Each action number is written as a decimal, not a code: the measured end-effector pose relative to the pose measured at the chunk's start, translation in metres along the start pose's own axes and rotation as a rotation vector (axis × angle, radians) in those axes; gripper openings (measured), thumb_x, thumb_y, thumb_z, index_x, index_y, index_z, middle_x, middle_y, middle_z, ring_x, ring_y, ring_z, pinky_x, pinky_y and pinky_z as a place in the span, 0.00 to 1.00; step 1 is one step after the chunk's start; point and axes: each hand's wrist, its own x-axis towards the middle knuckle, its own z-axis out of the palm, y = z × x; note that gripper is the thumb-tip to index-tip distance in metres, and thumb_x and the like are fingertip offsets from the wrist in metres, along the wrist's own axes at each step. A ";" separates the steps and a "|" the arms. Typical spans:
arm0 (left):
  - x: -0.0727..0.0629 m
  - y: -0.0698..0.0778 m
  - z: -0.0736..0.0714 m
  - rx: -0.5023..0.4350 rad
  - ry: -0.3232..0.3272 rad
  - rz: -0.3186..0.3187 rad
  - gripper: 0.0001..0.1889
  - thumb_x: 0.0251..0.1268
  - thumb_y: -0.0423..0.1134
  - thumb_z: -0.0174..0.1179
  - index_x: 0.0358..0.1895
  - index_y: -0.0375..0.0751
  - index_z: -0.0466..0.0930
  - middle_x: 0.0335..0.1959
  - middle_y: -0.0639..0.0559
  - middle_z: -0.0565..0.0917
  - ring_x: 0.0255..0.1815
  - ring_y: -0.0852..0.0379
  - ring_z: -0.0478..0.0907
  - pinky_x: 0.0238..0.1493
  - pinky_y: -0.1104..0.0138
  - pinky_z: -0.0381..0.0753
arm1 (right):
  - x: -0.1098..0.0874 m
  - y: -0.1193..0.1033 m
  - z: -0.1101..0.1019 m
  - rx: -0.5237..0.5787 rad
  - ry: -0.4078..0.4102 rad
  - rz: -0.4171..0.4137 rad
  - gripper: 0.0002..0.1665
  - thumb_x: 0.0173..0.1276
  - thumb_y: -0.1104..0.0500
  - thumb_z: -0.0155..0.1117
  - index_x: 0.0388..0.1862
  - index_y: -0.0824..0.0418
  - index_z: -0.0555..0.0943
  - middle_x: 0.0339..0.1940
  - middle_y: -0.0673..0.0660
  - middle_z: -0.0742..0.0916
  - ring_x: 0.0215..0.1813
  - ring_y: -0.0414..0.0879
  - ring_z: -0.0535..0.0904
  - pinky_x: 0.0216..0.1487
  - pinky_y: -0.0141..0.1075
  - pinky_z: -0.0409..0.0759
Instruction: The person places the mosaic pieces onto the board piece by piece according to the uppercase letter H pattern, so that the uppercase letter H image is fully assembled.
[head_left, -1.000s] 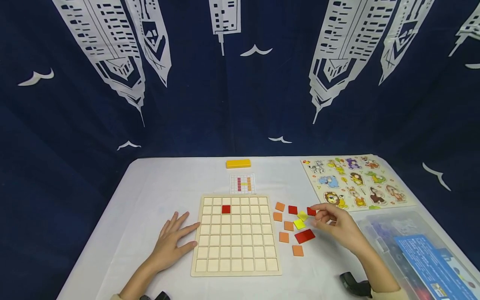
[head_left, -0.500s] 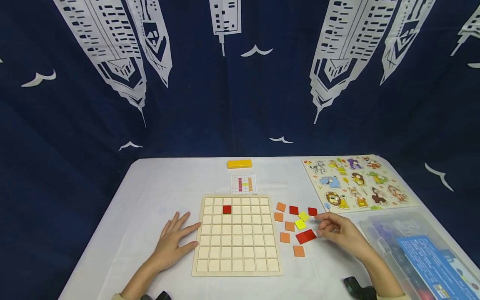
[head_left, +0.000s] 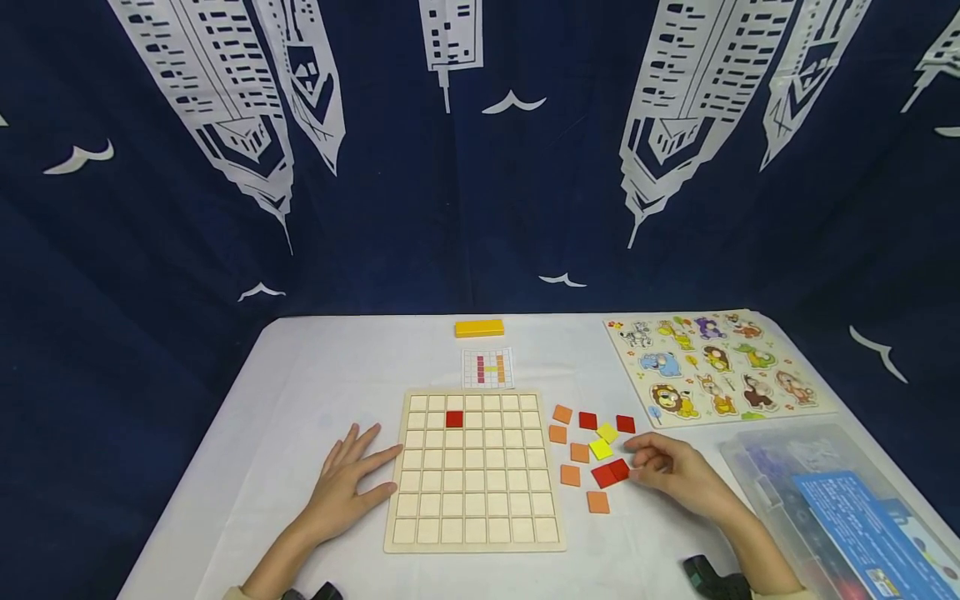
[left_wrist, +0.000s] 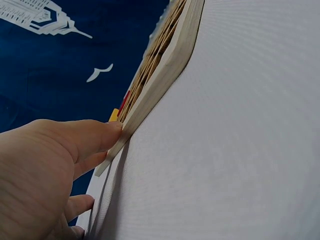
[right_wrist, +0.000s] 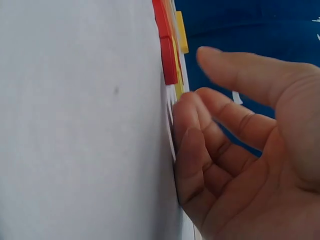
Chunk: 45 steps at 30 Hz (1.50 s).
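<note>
A pale wooden grid board [head_left: 476, 483] lies on the table with one red square tile [head_left: 454, 419] in a cell of its second row. My left hand [head_left: 341, 492] is spread flat at the board's left side; in the left wrist view, the thumb [left_wrist: 102, 137] touches its edge. To the right, my right hand [head_left: 678, 477], fingers loosely bent and holding nothing, has its fingertips beside two adjoining red tiles [head_left: 611, 473]. In the right wrist view a gap shows between thumb and fingers. Two yellow tiles [head_left: 601, 449], more red tiles [head_left: 626, 424] and several orange tiles [head_left: 580, 452] lie around there.
Behind the board are a small printed pattern card [head_left: 487, 368] and a yellow block [head_left: 479, 328]. An animal puzzle board [head_left: 720, 367] lies at the back right. A clear plastic box [head_left: 757, 454] with a blue sheet stands at the right edge.
My right hand has moved from the far right red tile toward me, its fingertips now beside the two adjoining red tiles. My left hand stays in place.
</note>
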 end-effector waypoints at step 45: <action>0.003 0.005 -0.002 0.014 -0.042 -0.054 0.26 0.58 0.47 0.67 0.62 0.48 0.79 0.76 0.37 0.58 0.78 0.29 0.40 0.72 0.34 0.34 | 0.003 -0.030 -0.005 -0.316 0.209 -0.207 0.12 0.52 0.65 0.77 0.35 0.59 0.83 0.24 0.44 0.82 0.28 0.32 0.74 0.27 0.28 0.73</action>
